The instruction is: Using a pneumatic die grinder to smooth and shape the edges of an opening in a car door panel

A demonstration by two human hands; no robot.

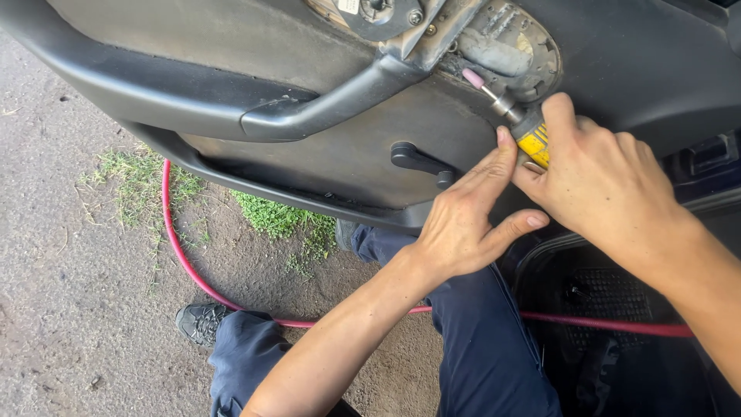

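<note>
— At the open car door (324, 147), what is the right hand (610, 185) doing?

— It is wrapping around a small grinder (532, 139) with a yellow and black body, grip clenched on it, thumb lying along the top. The pink grinding stone (473, 78) at the tip is pointing up into the round opening (509, 50) in the door panel, near the bare metal there but, as far as I can tell, not quite touching.

— And the left hand (463, 224)?

— Its grip is not closing on anything. The fingers are stretching out, with the fingertips (503, 139) pressing against the grinder's body just beside the right hand. I judge that it is steadying the tool so the stone is staying on line.

— Why is the red hose (185, 262) lying like that?

— It is trailing loosely over the ground (69, 309) and across the person's lap towards the car, leaving slack; whether it is feeding the grinder I cannot tell.

— The person's posture?

— They are crouching low, dark trousers (478, 355) and a shoe (199, 321) showing, which is putting both hands level with the opening, above the window crank (421, 162).
</note>
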